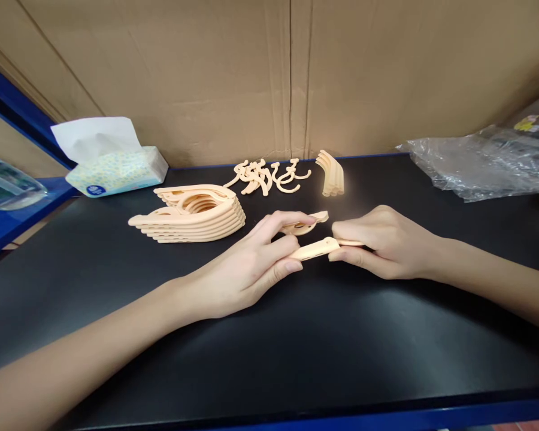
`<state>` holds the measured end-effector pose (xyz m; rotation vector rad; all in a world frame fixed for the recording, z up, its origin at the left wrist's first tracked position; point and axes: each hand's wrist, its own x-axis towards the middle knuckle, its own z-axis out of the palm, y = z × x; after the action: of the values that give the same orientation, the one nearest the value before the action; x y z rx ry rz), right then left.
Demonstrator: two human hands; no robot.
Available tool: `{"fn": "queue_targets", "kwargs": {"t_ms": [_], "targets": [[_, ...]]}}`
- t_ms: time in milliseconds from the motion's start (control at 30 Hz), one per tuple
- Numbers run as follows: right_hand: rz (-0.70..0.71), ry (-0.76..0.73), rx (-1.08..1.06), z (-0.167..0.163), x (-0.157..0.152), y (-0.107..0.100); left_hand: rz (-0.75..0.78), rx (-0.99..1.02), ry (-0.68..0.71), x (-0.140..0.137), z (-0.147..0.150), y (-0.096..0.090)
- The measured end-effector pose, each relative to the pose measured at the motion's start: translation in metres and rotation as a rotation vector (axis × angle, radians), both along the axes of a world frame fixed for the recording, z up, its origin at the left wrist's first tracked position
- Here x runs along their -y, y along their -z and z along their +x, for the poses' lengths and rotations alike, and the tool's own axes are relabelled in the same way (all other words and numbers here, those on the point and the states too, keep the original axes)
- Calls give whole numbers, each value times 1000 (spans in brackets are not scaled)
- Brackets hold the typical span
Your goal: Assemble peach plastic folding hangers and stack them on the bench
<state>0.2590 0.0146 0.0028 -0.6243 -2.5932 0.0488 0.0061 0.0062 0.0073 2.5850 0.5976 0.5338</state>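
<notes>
My left hand (256, 263) is closed around a peach plastic folding hanger body (317, 248), with the thumb in front and the fingers over its back part. The hanger is held above the black table, slightly tilted. At its right end, my right hand (381, 242) pinches a thin peach hanger piece (353, 243) that meets the hanger's tip. Most of that piece is hidden in the fingers. Left of my hands lies a stack of similar hanger bodies (191, 215). Behind them is a loose pile of hanger hooks (263, 176), and a bundle of curved peach pieces (331, 173) is to its right.
A tissue pack (121, 170) sits at the back left, near a clear bottle (11, 182) by the blue frame. Crumpled clear plastic bags (480, 161) lie at the back right. A cardboard wall (206, 78) closes off the back of the black table (296, 359).
</notes>
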Motion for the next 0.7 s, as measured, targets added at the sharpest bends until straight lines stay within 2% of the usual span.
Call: {"fn": "queue_targets", "kwargs": {"t_ms": [500, 700], "targets": [[-130, 24, -76, -5, 2, 3, 18, 27, -8, -2, 1, 2], [-251, 0, -132, -8, 0, 4, 24, 33, -27, -1, -1, 3]]}}
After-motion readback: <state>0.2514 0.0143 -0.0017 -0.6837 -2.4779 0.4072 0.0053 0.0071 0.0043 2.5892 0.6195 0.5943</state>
